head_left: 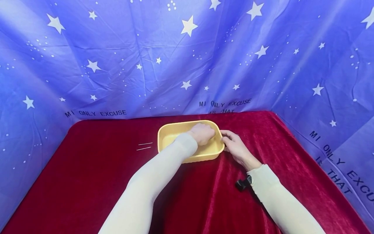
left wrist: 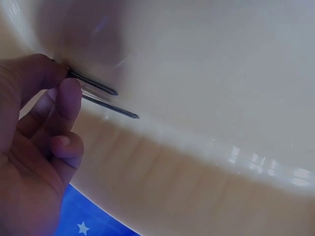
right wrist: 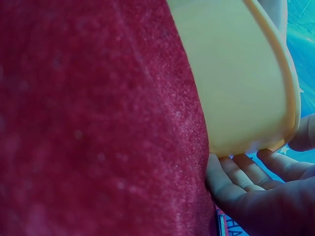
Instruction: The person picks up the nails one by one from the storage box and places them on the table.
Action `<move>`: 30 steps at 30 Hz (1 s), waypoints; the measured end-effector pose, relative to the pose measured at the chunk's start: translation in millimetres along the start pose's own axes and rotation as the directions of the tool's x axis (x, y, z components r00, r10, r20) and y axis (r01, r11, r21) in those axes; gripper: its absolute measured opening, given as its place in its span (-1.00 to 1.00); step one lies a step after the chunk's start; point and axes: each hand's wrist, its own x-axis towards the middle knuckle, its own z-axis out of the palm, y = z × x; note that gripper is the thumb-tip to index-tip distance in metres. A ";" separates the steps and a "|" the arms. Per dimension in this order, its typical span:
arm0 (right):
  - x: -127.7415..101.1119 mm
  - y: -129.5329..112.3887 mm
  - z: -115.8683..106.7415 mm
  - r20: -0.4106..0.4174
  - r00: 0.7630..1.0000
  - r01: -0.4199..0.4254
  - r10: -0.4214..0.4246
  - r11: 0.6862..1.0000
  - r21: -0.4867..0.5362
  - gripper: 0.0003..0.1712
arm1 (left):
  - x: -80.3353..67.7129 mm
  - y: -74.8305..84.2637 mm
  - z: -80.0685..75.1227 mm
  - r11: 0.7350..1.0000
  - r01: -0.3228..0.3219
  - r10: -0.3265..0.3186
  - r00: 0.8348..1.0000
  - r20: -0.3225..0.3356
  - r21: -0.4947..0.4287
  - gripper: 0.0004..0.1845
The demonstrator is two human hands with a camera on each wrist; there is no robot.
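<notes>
Two dark nails (left wrist: 101, 96) sit pinched in your left hand (head_left: 204, 133), points jutting out over the floor of the yellow tray (head_left: 163, 135) — only the left wrist view shows that; from the head camera the hand simply sits inside the tray and hides them. Your right hand (head_left: 238, 148) is at the tray's right edge; the right wrist view shows its fingers (right wrist: 246, 169) relaxed and lying against the tray's outer wall, gripping nothing. The tray rests on the red velvet cloth (head_left: 87, 182), near the far side. Just left of it, two thin pins (head_left: 144, 146) lie on the cloth, seen from the head alone.
</notes>
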 end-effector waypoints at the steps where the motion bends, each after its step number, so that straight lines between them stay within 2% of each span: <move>1: 0.3 0.3 -0.1 0.001 1.000 -0.001 0.001 1.000 0.001 -0.48 | -0.1 0.2 0.0 1.000 0.002 -0.002 1.000 0.003 0.000 -0.91; 17: -0.7 -1.2 0.8 -0.012 1.000 -0.012 0.012 1.000 -0.002 -0.47 | -4.3 -8.1 2.3 0.998 0.013 -0.011 1.000 0.024 -0.055 -0.95; 21: -0.2 -1.0 1.0 -0.020 1.000 -0.016 0.016 1.000 -0.001 -0.46 | -9.4 -11.1 -0.5 0.993 0.023 -0.023 1.000 0.000 -0.115 -0.96; 27: 0.8 -0.3 0.5 -0.017 1.000 -0.022 0.022 1.000 -0.001 -0.46 | -20.9 -17.5 -10.7 0.965 0.061 -0.078 0.995 -0.058 -0.254 -0.88; 30: 1.1 -0.2 0.3 -0.012 1.000 -0.020 0.020 1.000 -0.004 -0.47 | -24.4 -22.1 -16.8 0.970 0.055 -0.074 0.995 -0.072 -0.238 -0.89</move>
